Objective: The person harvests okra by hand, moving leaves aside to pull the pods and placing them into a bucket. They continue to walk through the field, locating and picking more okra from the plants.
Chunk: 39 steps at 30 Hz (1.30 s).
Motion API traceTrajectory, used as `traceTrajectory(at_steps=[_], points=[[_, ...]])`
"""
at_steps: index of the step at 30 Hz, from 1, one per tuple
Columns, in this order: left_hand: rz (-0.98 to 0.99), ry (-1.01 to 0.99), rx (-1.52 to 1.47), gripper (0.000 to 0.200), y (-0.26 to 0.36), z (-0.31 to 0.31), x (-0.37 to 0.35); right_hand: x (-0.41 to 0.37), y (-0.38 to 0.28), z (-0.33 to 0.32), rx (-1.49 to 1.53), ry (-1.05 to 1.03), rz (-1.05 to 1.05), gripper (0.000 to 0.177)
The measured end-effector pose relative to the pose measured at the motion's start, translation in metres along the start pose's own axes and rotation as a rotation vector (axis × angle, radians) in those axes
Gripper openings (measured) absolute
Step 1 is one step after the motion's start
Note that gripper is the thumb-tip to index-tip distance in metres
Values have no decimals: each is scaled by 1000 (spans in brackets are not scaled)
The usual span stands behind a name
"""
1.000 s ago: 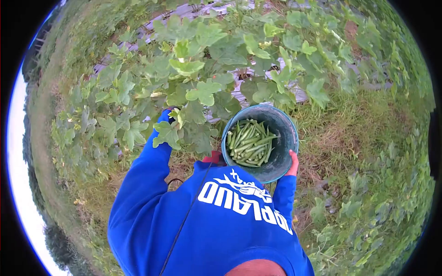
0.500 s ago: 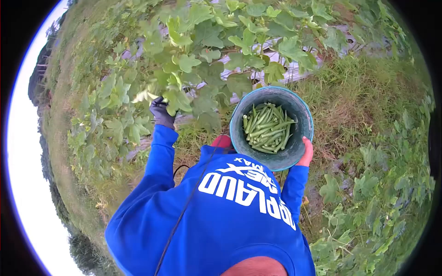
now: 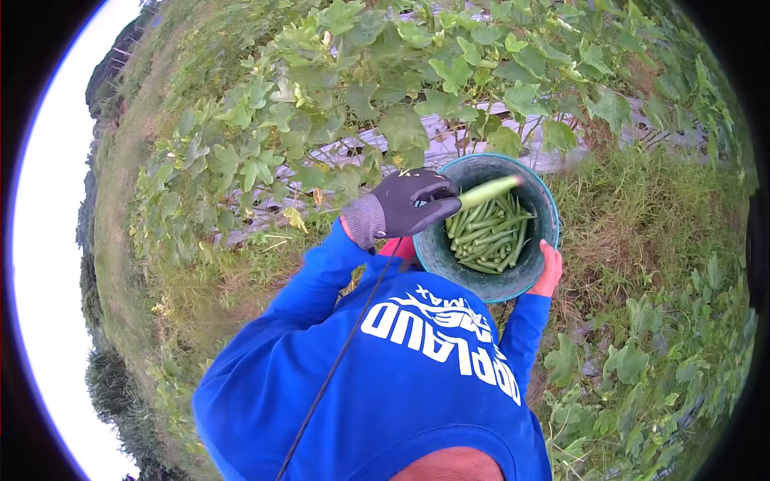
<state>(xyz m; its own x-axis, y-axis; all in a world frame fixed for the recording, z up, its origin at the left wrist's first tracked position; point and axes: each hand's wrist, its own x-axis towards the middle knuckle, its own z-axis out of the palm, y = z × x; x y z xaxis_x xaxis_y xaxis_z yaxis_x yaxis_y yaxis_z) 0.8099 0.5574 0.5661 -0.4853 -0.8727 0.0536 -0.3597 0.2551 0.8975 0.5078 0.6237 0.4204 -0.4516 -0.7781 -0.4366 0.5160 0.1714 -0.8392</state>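
Since the frame half a second ago, the gloved left hand point(image 3: 409, 204) has swung away from the leafy plants point(image 3: 305, 136) and come over to the left edge of the bucket point(image 3: 438, 250). Its fingers are narrowed around one end of a long green pod point(image 3: 491, 191), which points out over the bucket's mouth, its far end slightly blurred. Below lies a heap of similar pods point(image 3: 489, 239), inside the bucket; how high the held one is above them I cannot tell. The bare right hand point(image 3: 549, 271) holds the bucket at its right side, fingertips by the rim, though how far the other fingers wrap underneath is hidden. By my reading, the step in hand is bringing a picked pod to the heap. The next move would seem to call for loosening the left fingers once the pod is clear of the rim, with the right hand keeping the bucket steady.
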Motion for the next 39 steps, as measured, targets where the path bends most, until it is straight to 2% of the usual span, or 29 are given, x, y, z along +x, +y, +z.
traceTrajectory(at_steps=[1, 2, 5, 12, 15, 17, 19, 20, 23, 24, 25, 26, 28, 29, 30, 31, 33, 34, 35, 38, 39], points=[[105, -22, 289, 24, -6, 4, 1, 0, -1, 0, -4, -5, 1, 37], [107, -17, 290, 24, -13, 4, 2, 0, -3, 2, -10, -6, 6, 36], [7, -20, 174, 26, -25, 1, 18, 13, -4, 0, -13, 9, 6, 34], [56, -52, -74, 31, -39, -29, 71, 27, -10, -4, -53, 124, 17, 34], [52, 128, -292, 36, -39, -77, 114, 37, -15, -5, -113, 203, -16, 29], [124, 282, -226, 42, -48, -128, 150, 50, -8, -14, -62, 203, -18, 27], [191, 454, -283, 45, -67, -173, 201, 64, -11, -24, -52, 241, -11, 27], [174, 526, -409, 45, -81, -200, 230, 72, -12, -23, -56, 250, -19, 27], [27, 711, -412, 42, -144, -277, 313, 83, -15, -32, -34, 258, 24, 33], [-31, 731, -441, 39, -180, -323, 306, 53, 3, -7, -48, 273, 11, 33], [-151, 735, -379, 35, -211, -348, 329, 53, 4, -1, 22, 342, 51, 32], [-150, 731, -393, 35, -242, -372, 346, 52, 3, 6, 93, 408, 89, 32], [-245, 623, 403, 34, -287, -400, 379, 54, 2, 11, 60, 490, 64, 35], [-135, 698, 519, 38, -286, -379, 382, 55, -1, 15, 44, 448, 75, 35], [-231, 595, 553, 47, -242, -353, 371, 54, -4, 15, 27, 410, 87, 34], [-248, 526, 680, 49, -224, -321, 360, 50, -2, 11, 50, 409, 108, 34], [-407, 205, 758, 55, -225, -281, 355, 48, -4, 15, 49, 426, 120, 34], [-470, 68, 799, 58, -252, -268, 357, 46, -6, 14, 55, 427, 129, 33], [-632, 46, 752, 60, -266, -257, 357, 46, -7, 14, 51, 431, 125, 33], [-843, 318, 551, 64, -340, -250, 365, 39, -11, 36, 68, 478, 89, 34], [-841, 317, 541, 64, -358, -252, 368, 33, -15, 51, 90, 510, 84, 35]])
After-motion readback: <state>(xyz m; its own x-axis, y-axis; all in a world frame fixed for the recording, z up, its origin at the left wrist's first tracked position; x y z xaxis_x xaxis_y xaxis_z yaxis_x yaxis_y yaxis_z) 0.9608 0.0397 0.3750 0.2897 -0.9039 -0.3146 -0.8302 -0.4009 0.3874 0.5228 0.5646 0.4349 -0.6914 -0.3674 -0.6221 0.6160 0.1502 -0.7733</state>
